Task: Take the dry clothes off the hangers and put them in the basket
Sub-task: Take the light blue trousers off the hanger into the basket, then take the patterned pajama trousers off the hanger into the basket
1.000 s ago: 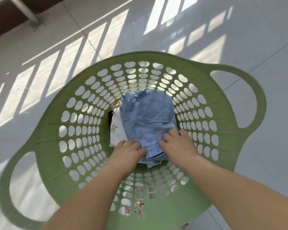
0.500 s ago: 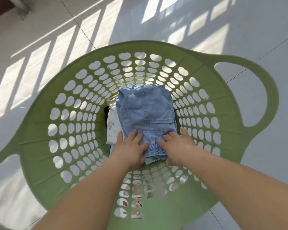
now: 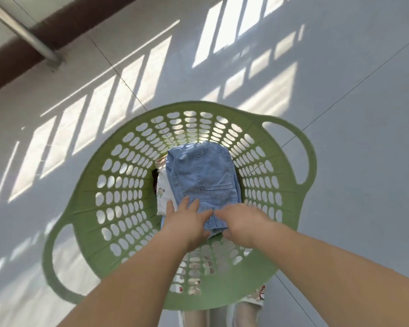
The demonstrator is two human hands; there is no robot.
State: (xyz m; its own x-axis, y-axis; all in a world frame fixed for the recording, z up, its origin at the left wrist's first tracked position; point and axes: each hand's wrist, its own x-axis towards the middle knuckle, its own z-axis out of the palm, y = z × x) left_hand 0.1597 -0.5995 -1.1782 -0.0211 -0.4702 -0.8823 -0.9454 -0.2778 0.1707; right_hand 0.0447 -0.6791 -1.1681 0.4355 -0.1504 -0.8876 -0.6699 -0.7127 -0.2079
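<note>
A green plastic basket (image 3: 85,185) with oval holes and two loop handles stands on the floor below me. Folded blue denim trousers (image 3: 203,175) lie at its bottom on top of a white printed garment (image 3: 162,192). My left hand (image 3: 187,218) rests on the near left end of the denim, fingers straight and spread. My right hand (image 3: 243,223) lies over the near right end by the elastic cuff; it is blurred and its fingers look relaxed. No hanger is in view.
The basket sits on pale floor tiles (image 3: 340,114) crossed by sunlit stripes. A metal pole (image 3: 26,34) meets the floor at the top left beside a brown strip (image 3: 80,24). My feet (image 3: 246,310) show under the basket's near rim.
The view has pulled back from the basket, which now looks smaller. Both hands stay at the denim's near end; the left fingers have straightened and the right hand is blurred by motion.
</note>
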